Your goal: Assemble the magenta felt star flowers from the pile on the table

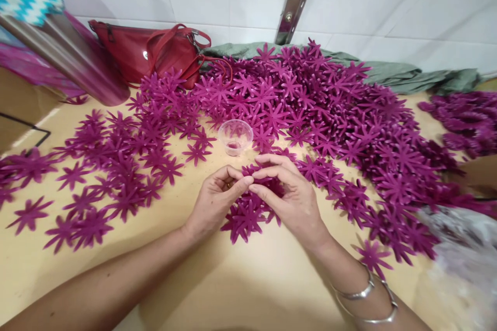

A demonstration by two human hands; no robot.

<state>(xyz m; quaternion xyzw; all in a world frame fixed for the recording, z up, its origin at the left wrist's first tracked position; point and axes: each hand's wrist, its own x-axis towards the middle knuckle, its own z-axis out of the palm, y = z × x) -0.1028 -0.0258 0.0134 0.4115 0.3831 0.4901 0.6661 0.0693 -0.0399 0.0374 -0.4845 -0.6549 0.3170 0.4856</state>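
My left hand [218, 194] and my right hand [292, 194] meet fingertip to fingertip over a small cluster of magenta artificial flower pieces [245, 219] on the table. The left thumb and forefinger are pinched together. Beside them, the right thumb and fingers curve in to the same spot. Whatever lies between the fingertips is too small or hidden to make out. Just beyond the hands stands a small clear plastic cup [235, 137], with something dark at its bottom. Each flower piece is flat, with narrow petals spread like a star.
A big heap of magenta flower pieces [310, 98] covers the back and right; more lie scattered [128, 150] at left. A red handbag [132, 51] and metallic tumbler [83, 57] stand back left. Green cloth [411, 75] lies along the wall, a plastic bag [462, 248] at right.
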